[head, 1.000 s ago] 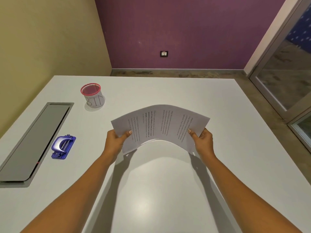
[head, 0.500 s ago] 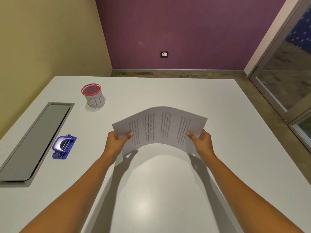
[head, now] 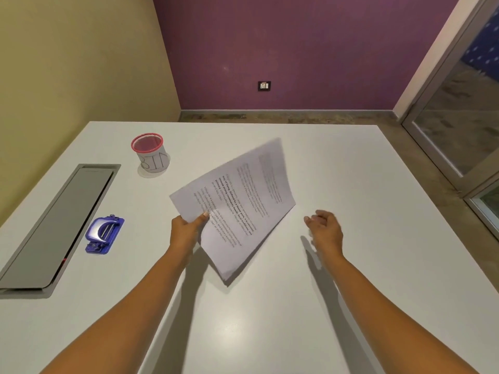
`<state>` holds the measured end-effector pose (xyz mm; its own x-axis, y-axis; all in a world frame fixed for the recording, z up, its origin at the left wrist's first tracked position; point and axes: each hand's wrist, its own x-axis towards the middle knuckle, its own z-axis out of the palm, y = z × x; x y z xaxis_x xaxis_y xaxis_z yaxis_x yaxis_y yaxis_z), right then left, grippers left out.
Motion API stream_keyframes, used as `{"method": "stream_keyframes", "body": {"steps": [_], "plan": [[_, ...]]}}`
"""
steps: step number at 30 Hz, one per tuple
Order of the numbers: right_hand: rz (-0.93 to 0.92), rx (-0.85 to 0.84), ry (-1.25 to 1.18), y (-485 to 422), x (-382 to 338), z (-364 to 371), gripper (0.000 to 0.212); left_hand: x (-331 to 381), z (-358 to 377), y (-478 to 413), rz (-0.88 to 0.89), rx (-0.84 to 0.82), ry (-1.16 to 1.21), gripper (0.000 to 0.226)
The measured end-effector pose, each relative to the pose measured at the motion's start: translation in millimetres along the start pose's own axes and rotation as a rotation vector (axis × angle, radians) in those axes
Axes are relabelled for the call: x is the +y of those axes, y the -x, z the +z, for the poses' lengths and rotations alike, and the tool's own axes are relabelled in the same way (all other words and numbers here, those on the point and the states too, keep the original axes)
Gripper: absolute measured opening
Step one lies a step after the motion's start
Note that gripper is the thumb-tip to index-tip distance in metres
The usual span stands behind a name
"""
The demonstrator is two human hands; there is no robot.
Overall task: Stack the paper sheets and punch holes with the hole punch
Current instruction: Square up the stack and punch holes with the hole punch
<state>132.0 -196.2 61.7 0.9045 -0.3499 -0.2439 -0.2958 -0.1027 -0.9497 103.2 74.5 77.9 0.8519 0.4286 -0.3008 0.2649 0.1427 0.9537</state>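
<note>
1. The left grip (head: pixel 186 230) pinches a corner of the paper sheets (head: pixel 237 206), tilted over the bench (head: pixel 270 333); the right grip (head: pixel 325 228), at 3 o'clock, is loose and empty.
2. Held by one corner, they may fan or slip.
3. The hole punch (head: pixel 104 234) sits at 9 o'clock.

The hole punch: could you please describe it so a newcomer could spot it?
On the white table, find the long grey panel set into its left side. The hole punch lies just right of it, toward the near end. It is small and blue, unlike the red-rimmed cup farther back.
</note>
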Motion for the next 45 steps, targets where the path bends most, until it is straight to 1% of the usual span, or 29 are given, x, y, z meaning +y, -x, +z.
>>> {"method": "stream_keyframes", "body": {"steps": [3, 6, 7, 9, 10, 12, 14, 16, 19, 20, 23, 27, 29, 33, 36, 41, 43, 45], "plan": [[0.188, -0.207, 0.075, 11, 8, 12, 0.014, -9, 6, 6, -0.069, 0.046, 0.102, 0.039], [0.299, -0.339, 0.116, 22, 13, 26, 0.029, -16, 12, 12, -0.143, 0.087, 0.246, 0.038], [0.342, -0.367, 0.096, 24, 13, 30, 0.029, -18, 14, 14, -0.161, 0.099, 0.277, 0.038], [0.426, -0.421, -0.039, 29, 13, 38, 0.021, -22, 18, 18, -0.202, 0.123, 0.324, 0.037], [0.450, -0.430, -0.118, 31, 12, 42, 0.017, -24, 19, 20, -0.224, 0.133, 0.342, 0.037], [0.447, -0.407, -0.171, 33, 13, 48, 0.010, -28, 22, 23, -0.258, 0.149, 0.372, 0.037], [0.412, -0.348, -0.131, 36, 14, 53, 0.011, -32, 23, 26, -0.281, 0.164, 0.381, 0.037], [0.384, -0.306, -0.110, 37, 14, 56, 0.004, -36, 22, 27, -0.294, 0.177, 0.393, 0.039], [0.343, -0.300, -0.072, 36, 14, 55, 0.022, -40, 19, 27, -0.309, 0.175, 0.395, 0.041], [0.333, -0.303, -0.055, 36, 13, 55, 0.025, -40, 18, 27, -0.314, 0.166, 0.395, 0.040], [0.326, -0.314, -0.020, 34, 13, 55, 0.028, -42, 11, 24, -0.319, 0.151, 0.322, 0.038], [0.311, -0.335, -0.026, 28, 14, 51, 0.029, -43, -7, 19, -0.317, 0.154, 0.265, 0.028], [0.297, -0.356, -0.028, 23, 16, 47, 0.030, -41, -24, 15, -0.297, 0.140, 0.233, 0.027], [0.266, -0.381, 0.048, 14, 19, 44, 0.033, -36, -65, 5, -0.299, 0.117, 0.177, 0.025], [0.265, -0.402, 0.065, 12, 20, 45, 0.033, -30, -95, -4, -0.283, 0.148, 0.144, 0.020], [0.265, -0.437, 0.094, 14, 25, 51, 0.034, -19, -138, -31, -0.180, 0.270, -0.104, 0.014], [0.268, -0.445, 0.095, 16, 28, 55, 0.034, -15, -154, -44, -0.123, 0.283, -0.274, 0.016], [0.271, -0.449, 0.098, 18, 29, 58, 0.033, -8, -169, -55, -0.034, 0.299, -0.522, 0.013]]}}
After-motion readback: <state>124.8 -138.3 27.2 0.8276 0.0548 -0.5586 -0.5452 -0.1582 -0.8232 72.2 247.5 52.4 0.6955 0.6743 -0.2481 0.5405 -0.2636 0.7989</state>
